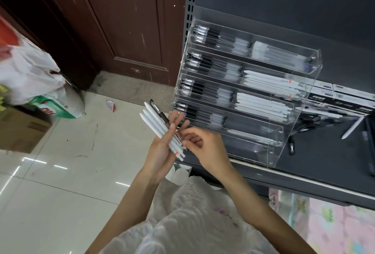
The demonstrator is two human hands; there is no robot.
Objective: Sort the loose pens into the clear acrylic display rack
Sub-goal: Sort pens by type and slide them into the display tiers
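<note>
Bundle of pens point(162, 130), mostly white with one black, lies fanned across the left hand point(160, 152), held off the shelf above the floor; that grip is loose, fingers nearly straight. Right hand point(199, 148) pinches at the bundle's lower end. Risk: drawing one pen may drag its neighbours out of the slack hold onto the floor point(60, 172). Acrylic rack point(284, 128) stands at the shelf's point(324, 164) front left edge; loose pens point(352, 129) remain beside it.
</note>
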